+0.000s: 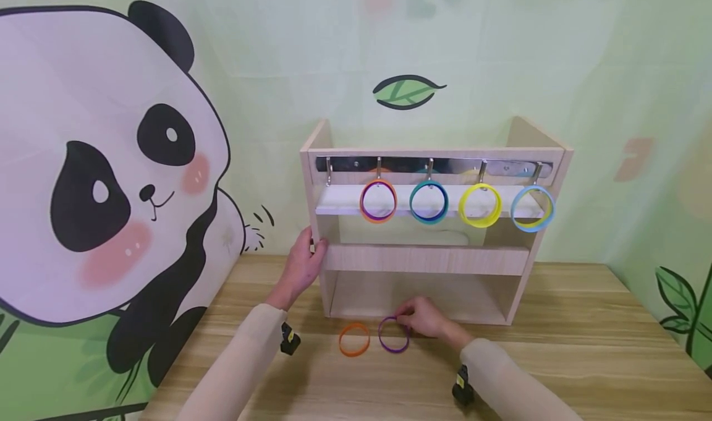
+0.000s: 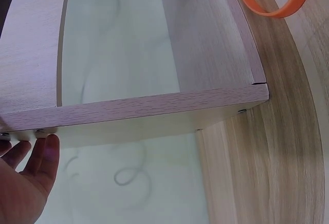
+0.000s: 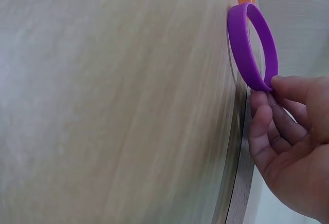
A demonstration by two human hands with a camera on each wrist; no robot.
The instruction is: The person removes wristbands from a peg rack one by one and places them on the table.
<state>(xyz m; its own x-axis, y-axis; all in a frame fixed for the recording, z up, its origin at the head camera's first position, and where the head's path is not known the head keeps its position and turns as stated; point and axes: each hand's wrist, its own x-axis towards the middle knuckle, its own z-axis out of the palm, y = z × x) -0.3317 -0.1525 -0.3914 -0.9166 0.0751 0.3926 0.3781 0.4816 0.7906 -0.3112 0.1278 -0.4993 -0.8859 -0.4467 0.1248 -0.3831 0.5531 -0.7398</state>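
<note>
In the head view my right hand [image 1: 427,318] pinches the edge of a purple silicone wristband [image 1: 394,335] just in front of the wooden shelf [image 1: 425,259]. The right wrist view shows thumb and fingertips on one end of this purple wristband [image 3: 243,44], its loop tilted up. An orange wristband [image 1: 354,339] lies on the table to its left. My left hand [image 1: 303,263] rests against the shelf's left side panel. Seen from the left wrist, the fingertips of that hand [image 2: 28,178] touch the panel's outer face, fingers fairly straight.
A metal hook rail [image 1: 411,164] runs along the shelf's upper front. From its hooks hang orange and purple bands [image 1: 378,202], teal and blue bands [image 1: 429,203], a yellow band [image 1: 479,205] and a light blue band [image 1: 533,209] with yellow inside. Behind stands a panda-printed wall [image 1: 267,99].
</note>
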